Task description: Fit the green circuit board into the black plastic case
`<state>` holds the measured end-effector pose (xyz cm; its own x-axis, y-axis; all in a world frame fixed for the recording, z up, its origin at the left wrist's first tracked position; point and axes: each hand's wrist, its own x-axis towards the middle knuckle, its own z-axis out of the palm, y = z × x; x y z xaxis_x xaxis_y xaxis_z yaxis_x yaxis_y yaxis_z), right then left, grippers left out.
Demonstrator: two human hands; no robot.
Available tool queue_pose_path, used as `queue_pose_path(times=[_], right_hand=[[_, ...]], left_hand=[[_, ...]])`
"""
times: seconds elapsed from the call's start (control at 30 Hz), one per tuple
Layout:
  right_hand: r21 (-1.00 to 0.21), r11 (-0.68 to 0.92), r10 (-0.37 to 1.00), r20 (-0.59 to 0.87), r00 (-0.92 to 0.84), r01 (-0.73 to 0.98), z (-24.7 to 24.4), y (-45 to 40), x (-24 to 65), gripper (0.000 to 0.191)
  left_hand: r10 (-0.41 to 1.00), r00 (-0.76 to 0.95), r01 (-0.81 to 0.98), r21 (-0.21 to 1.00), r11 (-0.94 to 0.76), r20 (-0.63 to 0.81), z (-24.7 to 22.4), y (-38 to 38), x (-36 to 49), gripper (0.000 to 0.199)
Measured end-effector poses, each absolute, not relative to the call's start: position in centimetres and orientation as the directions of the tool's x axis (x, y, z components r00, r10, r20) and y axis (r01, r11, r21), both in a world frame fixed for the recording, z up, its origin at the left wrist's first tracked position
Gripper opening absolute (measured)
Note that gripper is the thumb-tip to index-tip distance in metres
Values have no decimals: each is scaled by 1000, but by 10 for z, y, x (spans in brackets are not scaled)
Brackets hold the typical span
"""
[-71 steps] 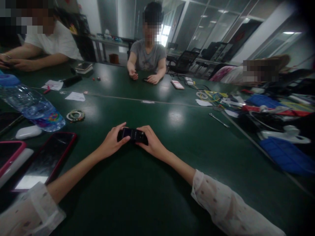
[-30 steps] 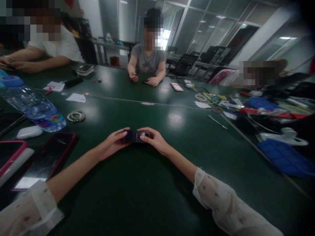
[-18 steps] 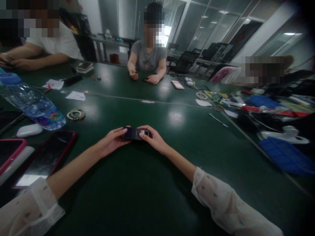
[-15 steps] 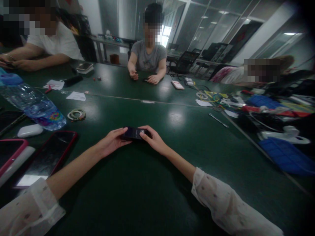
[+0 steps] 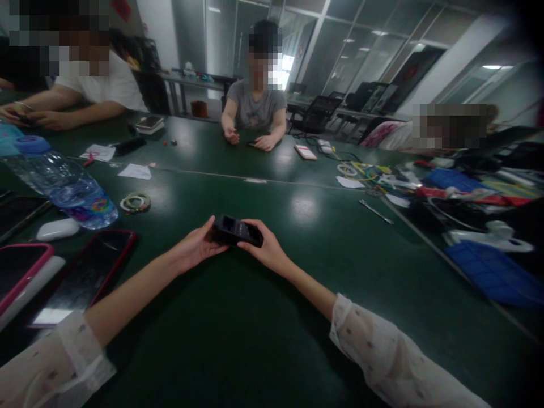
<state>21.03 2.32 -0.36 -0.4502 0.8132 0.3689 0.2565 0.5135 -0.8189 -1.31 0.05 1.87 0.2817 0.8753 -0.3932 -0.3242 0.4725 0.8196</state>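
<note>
Between my two hands is a small black boxy device point(image 5: 240, 230), tilted, with a dark recess or screen on its left half and small pale marks near its middle. My left hand point(image 5: 196, 245) is closed on the left end, its thumb along the upper edge and its fingers underneath. The right end sits in my right hand point(image 5: 267, 247), with the thumb on the near edge and the fingers behind. Beneath it lies the dark green table point(image 5: 238, 323); I cannot tell whether the device touches it. What the device is for does not show.
On the left stand a water bottle point(image 5: 72, 187), a bracelet point(image 5: 135, 203), a white earbud case point(image 5: 58, 229) and a red-edged phone point(image 5: 87, 275). A wrench point(image 5: 376, 212), cables and a blue tray point(image 5: 493, 272) lie to the right. Across the table sits a person point(image 5: 255, 107).
The device has turned in my hands, so its near side and recess show more. My right thumb has moved from its top face to the near edge. The view has shifted slightly.
</note>
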Motion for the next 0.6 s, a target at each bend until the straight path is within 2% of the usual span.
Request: queue_pose_path(times=[0.1, 0.27, 0.4, 0.6], right_hand=[[-841, 480, 843, 364, -396, 250, 0, 20, 210, 49], [-858, 445, 890, 394, -229, 255, 14, 20, 216, 49], [-821, 453, 887, 452, -90, 347, 12, 35, 231, 49], [-767, 416, 893, 445, -62, 488, -10, 53, 248, 48]], left_hand=[[892, 287, -287, 857, 427, -349, 14, 2, -14, 57], [888, 329, -269, 869, 414, -321, 8, 3, -18, 43], [880, 329, -329, 832, 446, -342, 6, 4, -21, 37], [870, 339, -312, 830, 463, -358, 6, 5, -20, 32]])
